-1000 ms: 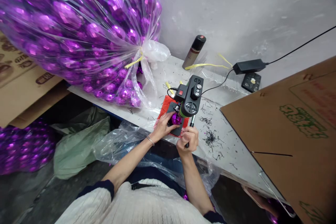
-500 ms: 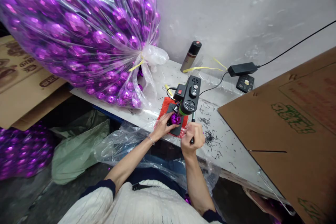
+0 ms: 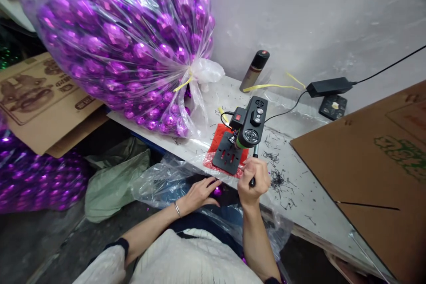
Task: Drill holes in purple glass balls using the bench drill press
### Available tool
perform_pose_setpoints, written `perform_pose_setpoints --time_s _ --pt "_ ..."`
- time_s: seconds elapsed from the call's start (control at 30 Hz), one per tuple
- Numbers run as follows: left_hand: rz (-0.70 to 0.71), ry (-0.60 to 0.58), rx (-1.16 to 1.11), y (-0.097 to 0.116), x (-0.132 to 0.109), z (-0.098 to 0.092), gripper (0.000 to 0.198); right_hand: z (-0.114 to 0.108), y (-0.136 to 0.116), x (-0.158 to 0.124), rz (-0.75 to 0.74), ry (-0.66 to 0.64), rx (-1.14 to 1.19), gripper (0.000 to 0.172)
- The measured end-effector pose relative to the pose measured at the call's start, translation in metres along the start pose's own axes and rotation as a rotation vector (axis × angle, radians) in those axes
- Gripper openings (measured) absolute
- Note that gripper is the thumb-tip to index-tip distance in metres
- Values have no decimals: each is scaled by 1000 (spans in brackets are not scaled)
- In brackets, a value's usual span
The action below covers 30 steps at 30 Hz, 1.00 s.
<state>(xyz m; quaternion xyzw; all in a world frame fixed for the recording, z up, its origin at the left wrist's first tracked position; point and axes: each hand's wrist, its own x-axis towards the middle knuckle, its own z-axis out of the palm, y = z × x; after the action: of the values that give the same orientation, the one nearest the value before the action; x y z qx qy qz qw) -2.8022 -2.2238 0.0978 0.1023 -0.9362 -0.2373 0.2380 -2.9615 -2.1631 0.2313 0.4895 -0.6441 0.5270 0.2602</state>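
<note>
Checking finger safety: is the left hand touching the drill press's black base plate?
Apart. The head view shows the left hand below the table edge, well clear of the base plate.

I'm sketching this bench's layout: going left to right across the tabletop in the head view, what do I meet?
Bag of balls → drill press → adapter.
</note>
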Motion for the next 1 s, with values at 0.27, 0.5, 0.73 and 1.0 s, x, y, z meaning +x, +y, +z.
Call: perform_pose_setpoints --time_s 0.27,0.5,0.73,1.0 --pt "-388 244 272 -89 158 -126 37 0 0 2 -13 3 2 23" --pt "-705 23 510 -138 212 -177 39 1 2 -4 -16 -11 18 22" --pt "-705 -95 634 -136 204 -177 49 2 4 -6 -10 -13 30 22" --pt "-626 -363 646 -143 209 -156 30 2 3 -5 -24 -2 13 22"
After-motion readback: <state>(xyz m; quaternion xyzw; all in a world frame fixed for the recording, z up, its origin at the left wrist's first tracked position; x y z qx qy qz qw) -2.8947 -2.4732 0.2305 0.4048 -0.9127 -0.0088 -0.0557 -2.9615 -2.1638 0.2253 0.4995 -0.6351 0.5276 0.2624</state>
